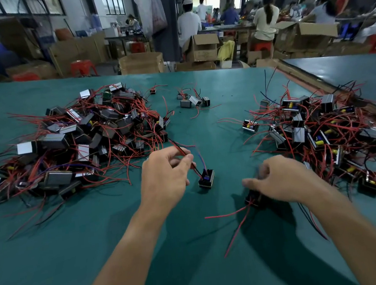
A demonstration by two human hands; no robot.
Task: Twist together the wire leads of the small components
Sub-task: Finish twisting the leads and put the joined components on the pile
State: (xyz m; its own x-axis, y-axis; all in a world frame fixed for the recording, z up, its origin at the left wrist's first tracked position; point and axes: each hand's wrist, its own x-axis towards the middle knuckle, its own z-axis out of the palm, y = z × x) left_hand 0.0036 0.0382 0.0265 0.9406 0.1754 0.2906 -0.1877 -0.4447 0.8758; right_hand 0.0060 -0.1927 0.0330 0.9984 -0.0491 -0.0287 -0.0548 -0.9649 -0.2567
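My left hand pinches the black and red leads of a small black component, which hangs from them just over the green table. My right hand, blurred, grips another small black component from above; its red leads trail out to the lower left across the table. The part of that component under my fingers is hidden.
A big heap of black components with red wires lies to the left, another heap to the right. A few loose ones sit at the far middle. Cardboard boxes and seated people fill the background beyond the table.
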